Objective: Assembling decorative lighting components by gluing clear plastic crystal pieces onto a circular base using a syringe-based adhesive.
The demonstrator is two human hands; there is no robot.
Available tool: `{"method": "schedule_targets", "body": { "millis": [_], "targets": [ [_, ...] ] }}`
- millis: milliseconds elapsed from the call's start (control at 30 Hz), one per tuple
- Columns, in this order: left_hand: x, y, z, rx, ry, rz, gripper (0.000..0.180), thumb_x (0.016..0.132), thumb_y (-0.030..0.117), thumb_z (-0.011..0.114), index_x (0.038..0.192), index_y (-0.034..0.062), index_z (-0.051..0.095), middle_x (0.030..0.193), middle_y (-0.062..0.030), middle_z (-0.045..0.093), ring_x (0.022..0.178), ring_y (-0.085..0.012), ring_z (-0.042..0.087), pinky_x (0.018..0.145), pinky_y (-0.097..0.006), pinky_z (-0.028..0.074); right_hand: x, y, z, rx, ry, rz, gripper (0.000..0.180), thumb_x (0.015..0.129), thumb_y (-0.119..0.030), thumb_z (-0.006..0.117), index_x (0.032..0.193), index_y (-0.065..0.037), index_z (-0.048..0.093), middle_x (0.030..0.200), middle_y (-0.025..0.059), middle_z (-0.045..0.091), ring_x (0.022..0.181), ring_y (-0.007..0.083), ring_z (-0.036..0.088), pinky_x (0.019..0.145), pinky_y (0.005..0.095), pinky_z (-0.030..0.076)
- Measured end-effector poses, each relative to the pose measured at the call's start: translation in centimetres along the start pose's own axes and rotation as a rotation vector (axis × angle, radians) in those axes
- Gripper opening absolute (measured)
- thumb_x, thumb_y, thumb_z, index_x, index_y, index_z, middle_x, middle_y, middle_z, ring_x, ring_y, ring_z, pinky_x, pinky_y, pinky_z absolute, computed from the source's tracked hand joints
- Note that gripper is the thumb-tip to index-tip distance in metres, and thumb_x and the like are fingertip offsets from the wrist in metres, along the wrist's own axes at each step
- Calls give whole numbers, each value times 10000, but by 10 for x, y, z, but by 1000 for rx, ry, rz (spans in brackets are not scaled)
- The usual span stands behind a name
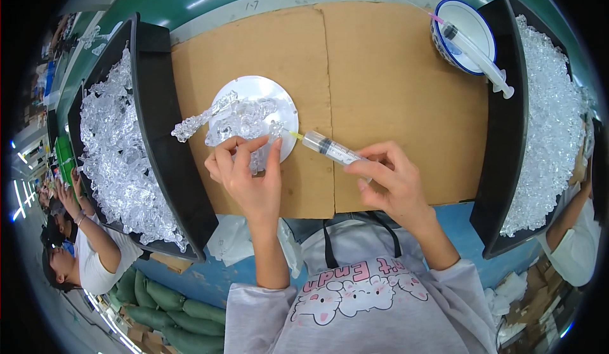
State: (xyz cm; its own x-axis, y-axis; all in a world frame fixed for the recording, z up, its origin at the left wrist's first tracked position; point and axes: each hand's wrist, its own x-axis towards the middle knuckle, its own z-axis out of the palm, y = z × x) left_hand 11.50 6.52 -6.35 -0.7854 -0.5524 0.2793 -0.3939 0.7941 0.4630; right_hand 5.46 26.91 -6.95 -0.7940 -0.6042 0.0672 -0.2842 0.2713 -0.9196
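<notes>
**Syringe tip meets a clear plastic piece**

Our left hand [244, 167] pinches a clear plastic piece [257, 139] over the white disc [282, 100]; our right hand [387, 179] grips the syringe [330, 148] barrel. We judge the piece light, rigid, slippery, brittle: best held by its edges.

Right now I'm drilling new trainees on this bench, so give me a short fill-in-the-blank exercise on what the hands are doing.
1. The right hand holds a ____ whose yellow tip points at the clear plastic piece.
2. The left hand steadies that piece over a round ____ disc.
3. A second syringe rests across a ____ at the far right of the cardboard sheet.

Missing words: syringe; white; bowl
</notes>
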Motion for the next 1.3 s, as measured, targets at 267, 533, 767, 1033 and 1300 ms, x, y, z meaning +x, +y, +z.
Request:
{"method": "schedule_targets", "body": {
  "millis": [267,533,767,1033,1300],
  "targets": [
    [1,0,-1,-19,-5,23,161,673,136,795,794,100,695,887,-31,520,935,-235,433,821,-359,336,2,-1,-3,-21,0,-15,331,648,51,642,942,-98,672,971,84,557,747,186,580,609,277,487],
    [1,0,-1,-34,-8,6,141,685,130,787,791,99,700,886,-32,521,940,-233,432,821,-354,338,2,-1,-3,-17,3,-11,318,648,53,638,929,-90,676,969,88,559,745,188,588,607,275,490],
    [0,0,-2,-33,-11,-1,141,685,134,787,794,103,703,888,-30,523,944,-233,431,823,-356,338,2,-1,-3,-23,13,-22,296,648,49,640,908,-84,686,954,91,565,740,187,594,589,270,484],
    [0,0,-2,-22,-12,3,127,694,139,783,787,104,704,893,-27,526,946,-236,427,829,-359,335,-2,-1,-2,-24,-14,-28,294,647,37,648,907,-90,700,943,91,584,739,180,592,577,262,480],
    [1,0,-1,-15,-15,4,116,694,145,784,768,107,703,887,-25,525,938,-233,428,823,-363,329,-4,0,-1,-32,-31,-45,293,648,22,660,909,-103,706,941,88,596,753,169,593,574,255,489]
  ]
}}
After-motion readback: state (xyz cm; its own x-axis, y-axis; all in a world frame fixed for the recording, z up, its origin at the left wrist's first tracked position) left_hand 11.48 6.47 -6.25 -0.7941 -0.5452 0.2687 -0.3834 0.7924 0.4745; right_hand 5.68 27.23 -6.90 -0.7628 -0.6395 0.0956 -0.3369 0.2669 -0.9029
